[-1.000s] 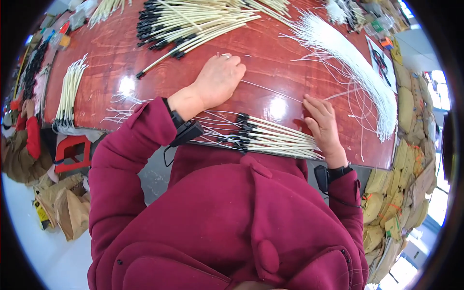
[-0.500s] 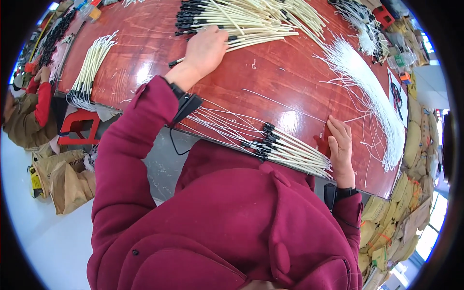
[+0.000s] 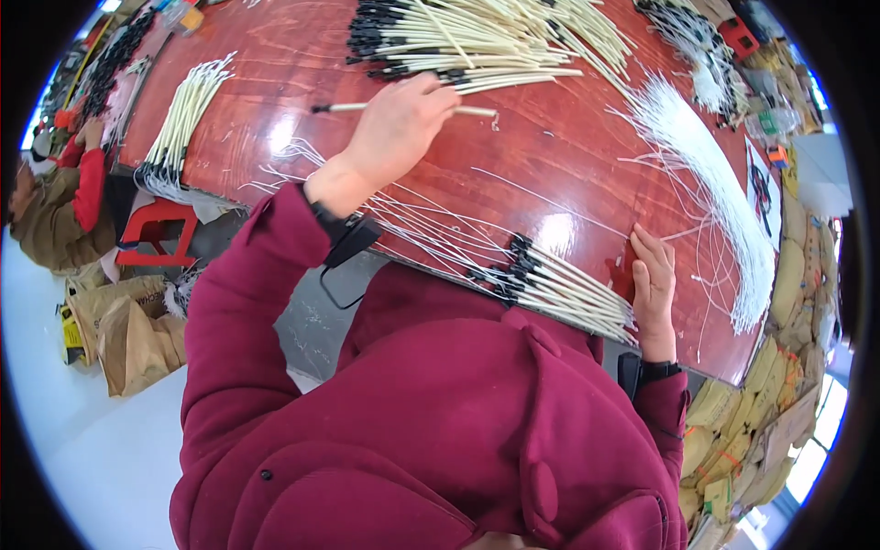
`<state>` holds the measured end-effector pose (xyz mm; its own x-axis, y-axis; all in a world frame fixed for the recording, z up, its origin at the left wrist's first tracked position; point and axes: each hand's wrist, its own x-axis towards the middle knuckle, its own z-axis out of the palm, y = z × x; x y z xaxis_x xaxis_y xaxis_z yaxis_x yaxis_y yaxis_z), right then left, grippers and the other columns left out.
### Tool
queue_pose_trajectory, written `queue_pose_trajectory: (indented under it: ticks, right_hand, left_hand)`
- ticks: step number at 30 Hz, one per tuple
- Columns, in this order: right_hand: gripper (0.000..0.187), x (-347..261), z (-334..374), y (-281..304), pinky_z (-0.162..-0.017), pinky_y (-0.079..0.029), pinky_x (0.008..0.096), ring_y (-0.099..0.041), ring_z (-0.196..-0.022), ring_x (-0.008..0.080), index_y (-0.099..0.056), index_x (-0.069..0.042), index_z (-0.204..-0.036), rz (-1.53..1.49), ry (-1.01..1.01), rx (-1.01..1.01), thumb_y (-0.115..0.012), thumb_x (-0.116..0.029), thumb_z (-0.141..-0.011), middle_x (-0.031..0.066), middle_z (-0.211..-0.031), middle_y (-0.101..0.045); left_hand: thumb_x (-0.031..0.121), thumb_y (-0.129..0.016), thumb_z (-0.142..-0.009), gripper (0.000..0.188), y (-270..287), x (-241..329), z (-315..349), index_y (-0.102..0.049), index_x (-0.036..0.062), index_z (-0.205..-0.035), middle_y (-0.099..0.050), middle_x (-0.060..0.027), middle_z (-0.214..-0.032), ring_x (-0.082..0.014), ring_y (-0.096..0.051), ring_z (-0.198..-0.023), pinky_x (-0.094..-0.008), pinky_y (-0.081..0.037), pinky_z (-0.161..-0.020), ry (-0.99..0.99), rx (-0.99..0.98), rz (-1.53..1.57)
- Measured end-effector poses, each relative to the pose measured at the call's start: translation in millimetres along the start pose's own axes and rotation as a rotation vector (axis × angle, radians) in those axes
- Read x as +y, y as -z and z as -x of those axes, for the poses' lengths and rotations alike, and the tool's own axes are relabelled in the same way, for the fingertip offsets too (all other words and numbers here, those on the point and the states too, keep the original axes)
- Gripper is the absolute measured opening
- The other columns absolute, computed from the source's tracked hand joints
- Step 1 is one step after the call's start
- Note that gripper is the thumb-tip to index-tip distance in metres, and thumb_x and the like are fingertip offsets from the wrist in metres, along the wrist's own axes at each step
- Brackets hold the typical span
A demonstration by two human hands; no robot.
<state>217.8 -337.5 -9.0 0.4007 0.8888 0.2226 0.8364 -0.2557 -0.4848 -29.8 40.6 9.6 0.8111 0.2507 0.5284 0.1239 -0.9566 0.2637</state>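
Across the table's middle, my left hand (image 3: 394, 128) is closed on a cream-coloured tube with a black end (image 3: 476, 111), which sticks out on both sides of the fingers. It hangs just in front of a large pile of similar tubes (image 3: 486, 57). At the right, my right hand (image 3: 654, 289) pinches the end of a thin white wire (image 3: 550, 201) that stretches left over the tabletop. Beside that hand, at the near edge, lies a row of cream tubes with black ends (image 3: 577, 289), white wires trailing leftward from them.
A thick bundle of white wires (image 3: 724, 192) curves along the right side of the red table (image 3: 302, 82). Another tube bundle (image 3: 191, 115) lies at the left edge, near a red stool (image 3: 158, 234). A person in red sleeves (image 3: 64, 202) sits far left. Sacks (image 3: 733, 431) are stacked at right.
My left hand has drawn one tube out of the pile, toward me and slightly right. My right hand stays by the table's near right edge with the wire.
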Motion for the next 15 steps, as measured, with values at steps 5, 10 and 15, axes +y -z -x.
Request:
queue_pose_trajectory:
  ticks: [5, 10, 15]
  right_hand:
    - [0.037, 0, -3, -2, -0.106, -0.041, 0.0412, -0.057, -0.117, 0.032, -0.069, 0.003, -0.125, -0.014, 0.001, 0.012, -0.06, -0.02, -0.097, 0.0148, -0.134, -0.066]
    - [0.036, 3, -1, -3, -0.106, -0.042, 0.0406, -0.057, -0.115, 0.0315, -0.07, 0.002, -0.124, -0.044, -0.007, 0.03, -0.06, -0.02, -0.097, 0.0146, -0.133, -0.066]
    - [0.037, 1, -2, -4, -0.105, -0.042, 0.0402, -0.057, -0.115, 0.0311, -0.07, 0.002, -0.124, -0.033, -0.021, 0.029, -0.06, -0.021, -0.097, 0.0146, -0.133, -0.066]
  left_hand:
    - [0.011, -0.066, -0.091, 0.009, 17, 6, 45, -0.07, 0.0068, -0.098, -0.064, -0.0096, -0.091, -0.0336, -0.065, -0.086, -0.0438, -0.051, -0.074, 0.194, -0.159, 0.218]
    - [0.011, -0.069, -0.09, 0.011, 17, 10, 59, -0.072, 0.0065, -0.099, -0.065, -0.0089, -0.092, -0.0333, -0.065, -0.086, -0.0431, -0.052, -0.075, 0.276, -0.236, 0.227]
    - [0.011, -0.07, -0.089, 0.012, 9, 16, 55, -0.073, 0.0069, -0.1, -0.065, -0.0078, -0.091, -0.0322, -0.065, -0.085, -0.0428, -0.052, -0.076, 0.212, -0.218, 0.146]
